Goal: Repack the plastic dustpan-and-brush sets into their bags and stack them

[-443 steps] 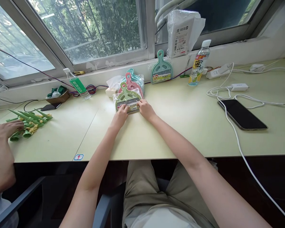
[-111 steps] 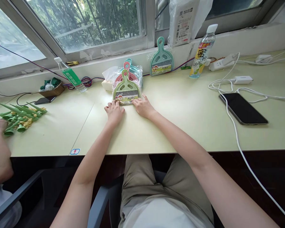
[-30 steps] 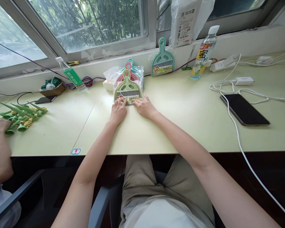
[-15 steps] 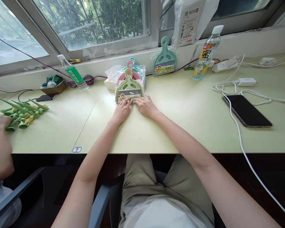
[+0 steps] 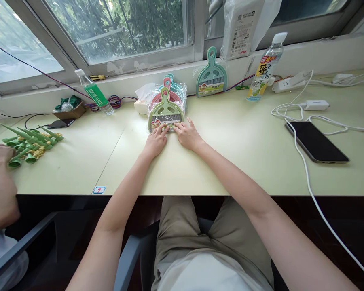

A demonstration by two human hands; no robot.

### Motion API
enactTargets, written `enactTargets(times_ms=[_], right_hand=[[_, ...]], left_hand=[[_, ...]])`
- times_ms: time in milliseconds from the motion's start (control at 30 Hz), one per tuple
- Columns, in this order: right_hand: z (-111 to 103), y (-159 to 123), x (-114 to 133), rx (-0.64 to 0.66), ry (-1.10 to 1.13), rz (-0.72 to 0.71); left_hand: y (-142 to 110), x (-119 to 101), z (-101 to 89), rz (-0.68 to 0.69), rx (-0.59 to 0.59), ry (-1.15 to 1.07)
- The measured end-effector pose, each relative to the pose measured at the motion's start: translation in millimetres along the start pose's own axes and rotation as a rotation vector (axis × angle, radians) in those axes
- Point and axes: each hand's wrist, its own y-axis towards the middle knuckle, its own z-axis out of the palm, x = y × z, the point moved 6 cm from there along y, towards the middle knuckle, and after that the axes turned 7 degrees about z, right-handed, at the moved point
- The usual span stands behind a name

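Note:
A green dustpan-and-brush set in clear wrapping stands upright, handle up, in front of a pink set and a blue-green one partly hidden behind it. My left hand rests at the lower left of the green set, its extended fingertips touching the bottom edge. At the lower right, my right hand has its fingertips on the same edge, fingers apart. Neither hand is wrapped round anything. Another teal dustpan set leans against the wall, farther right.
A tissue pack stands behind the sets. Bottles, a phone and white cables are on the table. At left, another person's hand is beside green cone-shaped pieces.
The view has shifted very slightly. Both my hands stay at the lower edge of the green set, with no clear movement. The other person's hand stays at the left.

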Motion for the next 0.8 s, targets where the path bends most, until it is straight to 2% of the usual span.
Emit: enactTargets(times_ms=[333,800], right_hand=[[-2,0,1,-0.027,-0.042,0.000],[-4,0,2,-0.046,-0.098,0.011]], left_hand=[[-1,1,-2.0,-0.060,0.007,0.037],[-4,15,-5.9,-0.215,-0.081,0.011]])
